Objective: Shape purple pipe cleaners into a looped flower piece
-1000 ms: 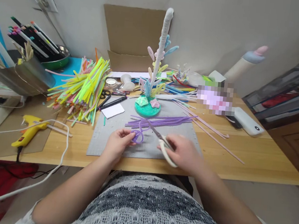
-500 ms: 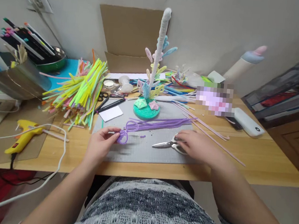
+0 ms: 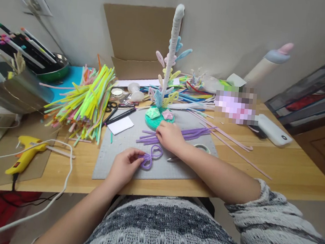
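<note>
Right grip (image 3: 170,136) off the scissors (image 3: 204,146), moved over to the purple stems (image 3: 197,132)

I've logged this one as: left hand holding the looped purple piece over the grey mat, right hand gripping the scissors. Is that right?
Not the scissors: the head view shows them lying on the grey mat, partly hidden by the right forearm, while the right hand is at the purple stems. The left hand does hold the looped purple piece.
</note>
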